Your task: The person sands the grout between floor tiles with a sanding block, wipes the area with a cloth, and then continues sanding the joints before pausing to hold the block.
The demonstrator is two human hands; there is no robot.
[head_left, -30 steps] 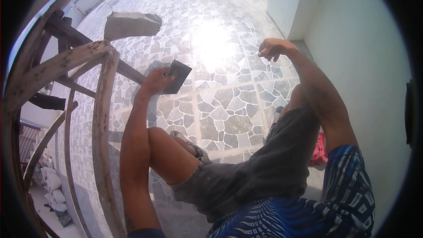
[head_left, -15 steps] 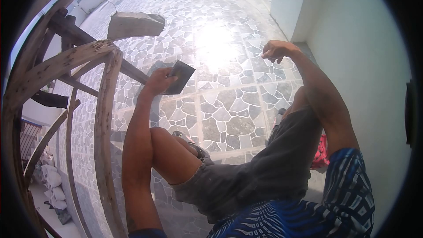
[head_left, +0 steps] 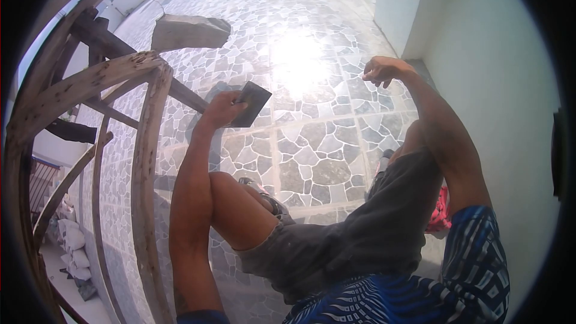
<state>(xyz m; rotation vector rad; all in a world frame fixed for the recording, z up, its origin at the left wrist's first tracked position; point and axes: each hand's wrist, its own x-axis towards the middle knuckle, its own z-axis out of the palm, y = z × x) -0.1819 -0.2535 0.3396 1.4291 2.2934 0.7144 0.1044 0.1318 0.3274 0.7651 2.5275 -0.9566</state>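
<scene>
My left hand is closed on a flat, dark rectangular object, which it grips by the left edge above the stone-patterned floor. What the object is I cannot make out. My right hand is raised on the right side, bent at the wrist, with its fingers curled down. Whether anything is between those fingers is too small to tell. The two hands are well apart, on either side of a bright glare on the floor.
A wooden frame stands close on the left, with a wooden block beyond its top. A pale wall runs along the right. A red item lies beside my right leg. White sacks are at lower left.
The whole view has shifted slightly, so the floor, frame and both arms appear a little further right. Both hands keep nearly the same pose, the left one still on the dark object.
</scene>
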